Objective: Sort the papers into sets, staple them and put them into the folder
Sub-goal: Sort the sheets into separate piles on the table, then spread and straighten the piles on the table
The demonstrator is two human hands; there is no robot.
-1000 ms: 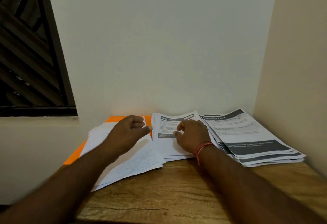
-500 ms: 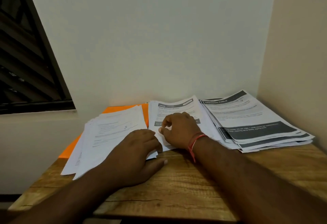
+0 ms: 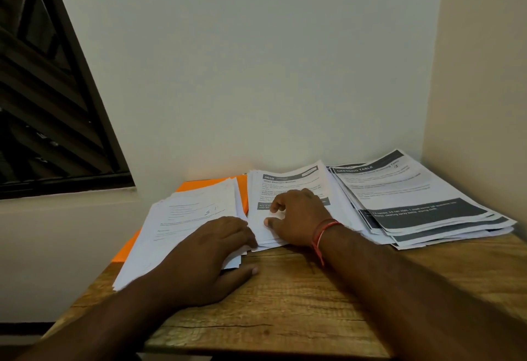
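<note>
Orange folder lay against the back wall, mostly buried under the left pile of handwritten sheets, with a strip showing between that pile and the middle pile of printed pages. A third, fanned right pile sat at the far right of the wooden counter, its edge lapping the middle one. No stapler was in view. The step in hand looked like sorting: taking the top sheet off the middle pile. To do it well, the right hand would need to slide only that one sheet free, pressing lightly with the pads so the pages below stayed put, while the left hand pinned its own pile so nothing skidded toward the counter's edge. The right fingers were curled, forefinger and thumb a narrow gap apart, tips resting on the bare lower half of the top page; no sheet was raised between them. A red thread circled that wrist. The left fingers were bent down over the near right corner of the left pile, thumb stretched flat on the wood just beside it; whether they gripped any sheets or merely pressed on them I could not tell.
</note>
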